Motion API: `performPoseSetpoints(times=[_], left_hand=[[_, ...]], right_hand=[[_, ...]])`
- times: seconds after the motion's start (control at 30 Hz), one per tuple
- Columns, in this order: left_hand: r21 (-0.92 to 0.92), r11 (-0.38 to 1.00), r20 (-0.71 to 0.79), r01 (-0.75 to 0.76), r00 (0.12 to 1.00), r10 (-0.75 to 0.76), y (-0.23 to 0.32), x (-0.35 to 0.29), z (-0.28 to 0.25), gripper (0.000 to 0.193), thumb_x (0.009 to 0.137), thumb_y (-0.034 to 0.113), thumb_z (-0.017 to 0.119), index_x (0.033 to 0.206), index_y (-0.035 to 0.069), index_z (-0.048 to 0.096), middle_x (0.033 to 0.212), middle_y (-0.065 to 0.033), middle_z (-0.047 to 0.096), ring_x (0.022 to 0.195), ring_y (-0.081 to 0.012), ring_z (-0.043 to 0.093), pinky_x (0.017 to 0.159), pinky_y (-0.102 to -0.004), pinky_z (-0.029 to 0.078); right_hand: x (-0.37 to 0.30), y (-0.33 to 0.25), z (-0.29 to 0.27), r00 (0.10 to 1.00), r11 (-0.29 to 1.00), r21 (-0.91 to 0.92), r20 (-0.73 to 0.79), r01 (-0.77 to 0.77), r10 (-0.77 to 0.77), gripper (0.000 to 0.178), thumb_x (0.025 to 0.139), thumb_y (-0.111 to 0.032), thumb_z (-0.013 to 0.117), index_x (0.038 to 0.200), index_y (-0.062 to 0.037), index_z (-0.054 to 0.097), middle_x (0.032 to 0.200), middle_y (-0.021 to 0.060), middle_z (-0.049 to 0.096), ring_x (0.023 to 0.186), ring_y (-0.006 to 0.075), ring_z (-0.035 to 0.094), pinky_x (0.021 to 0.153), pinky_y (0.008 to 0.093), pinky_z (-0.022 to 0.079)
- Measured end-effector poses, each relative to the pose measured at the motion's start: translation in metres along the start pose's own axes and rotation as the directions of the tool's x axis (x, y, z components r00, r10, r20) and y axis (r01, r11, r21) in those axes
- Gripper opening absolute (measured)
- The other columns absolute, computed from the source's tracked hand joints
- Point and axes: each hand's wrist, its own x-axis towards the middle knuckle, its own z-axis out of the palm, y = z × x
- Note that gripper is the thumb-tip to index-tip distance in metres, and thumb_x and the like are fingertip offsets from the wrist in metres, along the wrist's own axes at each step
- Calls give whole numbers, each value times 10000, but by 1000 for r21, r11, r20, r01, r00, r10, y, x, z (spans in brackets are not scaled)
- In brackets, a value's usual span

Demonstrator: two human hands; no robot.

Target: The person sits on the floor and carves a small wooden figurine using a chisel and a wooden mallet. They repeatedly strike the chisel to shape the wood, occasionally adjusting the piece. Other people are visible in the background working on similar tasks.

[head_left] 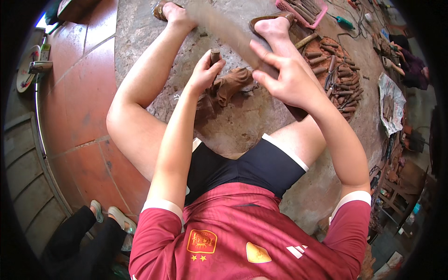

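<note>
The left hand (205, 74) is closed around a chisel (214, 56), its handle upright and the butt end showing above the fingers. The blade runs down toward a brown wood carving (237, 83); whether the edge touches the wood is hidden by the hand. The carving lies on the grey floor (233, 128) between the person's legs, just ahead of the shorts, with a dark, damp-looking patch around its near side.

The right hand (289, 84) holds a wooden bar (226, 35) between the thumb and loosely spread fingers. The bar slants from the upper left down past the palm, its far part badly blurred. This hand is to the right of the carving, above the right leg.

Beside the right leg is a heap of wooden-handled tools (345, 86), many of them side by side, with a pale handle (306, 40) near its upper end. Beyond the right foot stands a pink basket (318, 9) of similar tools. A white sack (394, 105) lies farther right. At the lower left, another person's shoes (122, 219) rest on red tiles (84, 107).
</note>
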Motion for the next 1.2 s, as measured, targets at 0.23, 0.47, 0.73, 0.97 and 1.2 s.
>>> performPoseSetpoints(times=[0.23, 0.47, 0.73, 0.97, 1.2], left_hand=[[-30, 1000, 2, 10, 1000, -10, 0, -2, 5, 103, 954, 122, 592, 995, 74, 511, 777, 28, 483, 691, -68, 456, 633, -224, 387], [35, 999, -10, 1, 1000, -1, -6, -3, 3, 97, 956, 112, 585, 995, 69, 507, 777, 31, 486, 680, -63, 453, 619, -229, 394], [-32, 999, -43, -29, 999, 28, -11, -4, 7, 95, 936, 105, 602, 948, 76, 513, 756, 57, 470, 668, -45, 418, 587, -221, 363], [24, 999, -8, -41, 999, 41, -7, -10, 10, 90, 942, 82, 581, 965, 75, 494, 768, 32, 474, 677, -67, 443, 618, -231, 386], [18, 999, -32, -47, 998, 48, -1, -9, 15, 98, 947, 102, 587, 961, 77, 493, 759, 26, 475, 678, -69, 442, 619, -234, 386]], right_hand=[[-4, -8, 3, 979, 978, 60, -31, -200, 202, 591, 838, -273, 652, 1396, -131, 518, 751, 217, 666, 701, 251, 672, 738, 344, 518], [-5, -4, 0, 992, 992, -14, 25, -127, 127, 600, 835, -275, 662, 1403, -152, 512, 753, 214, 672, 667, 254, 667, 711, 350, 519], [-16, -8, -4, 958, 959, 53, 81, -280, 275, 607, 844, -251, 660, 1413, -121, 495, 633, 173, 623, 564, 178, 603, 608, 338, 487], [-41, 10, -5, 986, 967, 193, 34, -164, 161, 619, 859, -207, 688, 1416, -45, 471, 873, 135, 707, 702, 120, 603, 751, 303, 500], [-52, 22, 12, 976, 947, 240, 101, -214, 195, 602, 862, -186, 686, 1420, -80, 486, 625, 0, 571, 471, 53, 398, 481, 251, 409]])
